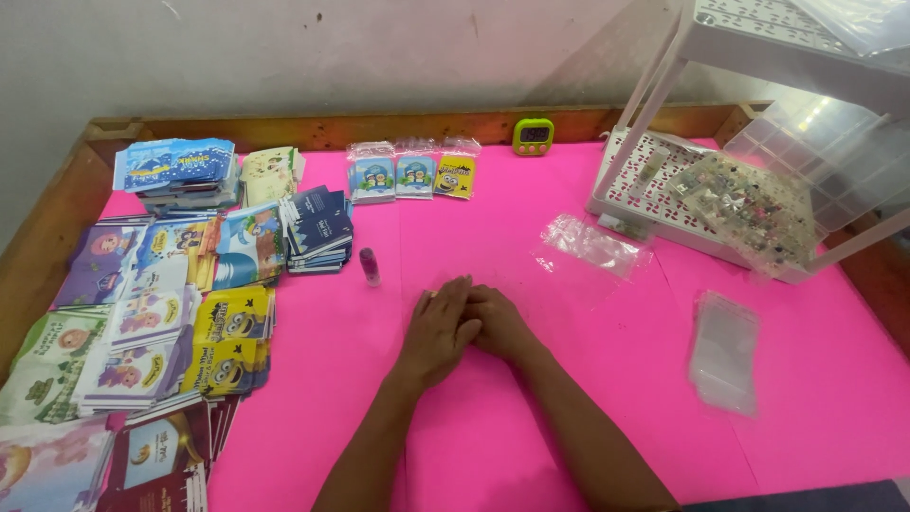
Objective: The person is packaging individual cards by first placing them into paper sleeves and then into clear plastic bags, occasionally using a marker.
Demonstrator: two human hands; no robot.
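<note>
Both hands rest on the pink surface (607, 379), laid one over the other: the left hand (438, 327) lies flat with its fingers stretched across the right hand (500, 320), and neither grips anything. Just beyond them, to the left, a small purple tube (369, 266) stands upright. Stacks of picture envelopes (161, 313) fill the left side. A crumpled clear bag (592, 245) lies to the right, near a white rack (654, 180), and a pile of flat clear bags (725, 351) sits further right.
</note>
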